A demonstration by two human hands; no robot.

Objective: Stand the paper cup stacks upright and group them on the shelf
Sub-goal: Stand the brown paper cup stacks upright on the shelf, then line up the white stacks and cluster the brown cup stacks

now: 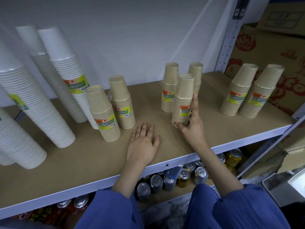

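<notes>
Standing upright, brown cup stack (pixel 183 100), right hand (pixel 192 129) fingers (pixel 195 104) wrapping its base

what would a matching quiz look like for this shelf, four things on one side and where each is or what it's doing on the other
Things
1. left hand
2. right hand
3. white cup stacks
4. cans

Places or states
a. on the level below the shelf board
b. at the left end of the shelf
c. lying flat on the bare board
d. gripping a tan cup stack near its base

Pairs: 1-c, 2-d, 3-b, 4-a
</notes>
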